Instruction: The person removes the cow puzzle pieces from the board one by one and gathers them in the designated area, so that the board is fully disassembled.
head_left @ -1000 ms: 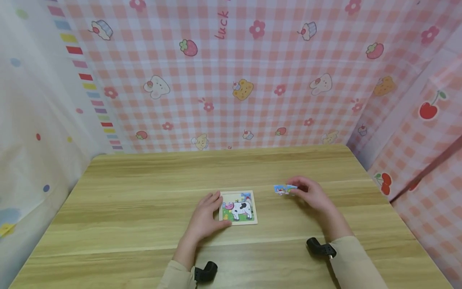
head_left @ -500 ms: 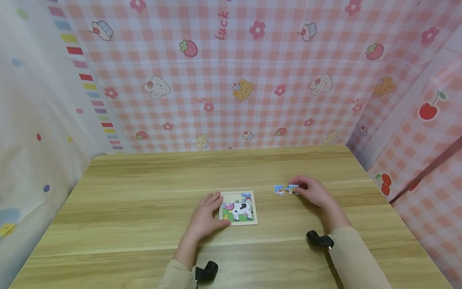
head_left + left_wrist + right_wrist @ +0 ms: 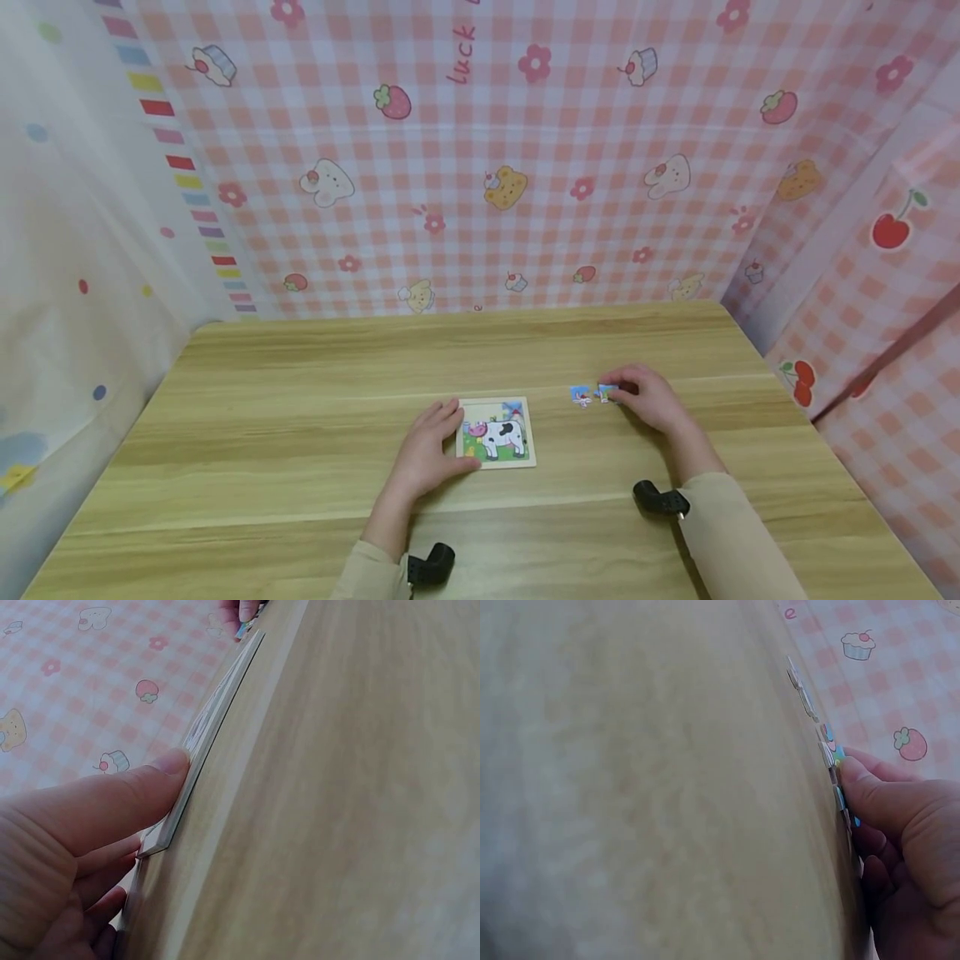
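A small square jigsaw puzzle (image 3: 495,432) in a pale wooden frame lies on the table and pictures a black-and-white cow on grass. Its upper left area shows plain pale board. My left hand (image 3: 427,446) holds the frame by its left side, thumb on the near edge and fingers at the far left corner. Right of the puzzle, my right hand (image 3: 648,400) pinches a blue-and-green jigsaw piece (image 3: 606,393) between thumb and fingers, low over the tabletop. Another mostly blue jigsaw piece (image 3: 580,395) lies just left of it. In the right wrist view, the right thumb (image 3: 859,784) presses the piece's edge.
The wood-grain table (image 3: 285,450) reaches back to a pink checked cloth (image 3: 450,167) hung behind it. A white dotted cloth (image 3: 67,292) hangs at the left, and another pink checked cloth (image 3: 892,333) at the right.
The two jigsaw pieces, side by side a second ago, now show a gap, the right one having shifted right with my right hand. My left hand has stayed on the frame.
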The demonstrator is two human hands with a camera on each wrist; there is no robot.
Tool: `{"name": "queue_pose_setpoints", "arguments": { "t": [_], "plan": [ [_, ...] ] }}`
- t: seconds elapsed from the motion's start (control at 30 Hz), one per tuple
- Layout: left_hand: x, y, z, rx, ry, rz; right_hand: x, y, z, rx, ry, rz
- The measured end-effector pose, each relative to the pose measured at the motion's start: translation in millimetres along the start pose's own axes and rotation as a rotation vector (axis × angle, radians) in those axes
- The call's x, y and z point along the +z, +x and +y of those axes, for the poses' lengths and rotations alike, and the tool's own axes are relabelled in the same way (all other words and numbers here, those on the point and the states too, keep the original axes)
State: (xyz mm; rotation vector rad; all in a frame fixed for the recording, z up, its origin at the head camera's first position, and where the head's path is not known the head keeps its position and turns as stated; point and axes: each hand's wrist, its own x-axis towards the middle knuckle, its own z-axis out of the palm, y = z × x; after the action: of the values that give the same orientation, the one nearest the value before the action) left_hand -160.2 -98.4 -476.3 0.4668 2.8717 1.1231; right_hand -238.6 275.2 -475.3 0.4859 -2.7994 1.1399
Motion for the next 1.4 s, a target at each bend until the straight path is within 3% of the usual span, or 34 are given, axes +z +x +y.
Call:
{"name": "queue_pose_setpoints", "arguments": {
  "t": [0.63,1.0,1.17,1.4],
  "plan": [
    [1.4,-0.5,-1.1,-0.01,-0.016,0.008,2.7,-0.8,0.9,0.016,-0.001,0.037],
    [1.0,-1.3,1.3,0.009,0.004,0.011,-5.8,-17.3,-0.4,0.029,0.224,0.153],
    [2.0,-2.3,2.6,0.018,-0.018,0.03,-7.3,-21.9,-5.5,0.061,0.256,0.153],
    [7.0,-1.1,4.7,0.024,-0.122,0.122,-0.5,-20.6,-26.3,-0.012,0.375,0.116]
  ]
}}
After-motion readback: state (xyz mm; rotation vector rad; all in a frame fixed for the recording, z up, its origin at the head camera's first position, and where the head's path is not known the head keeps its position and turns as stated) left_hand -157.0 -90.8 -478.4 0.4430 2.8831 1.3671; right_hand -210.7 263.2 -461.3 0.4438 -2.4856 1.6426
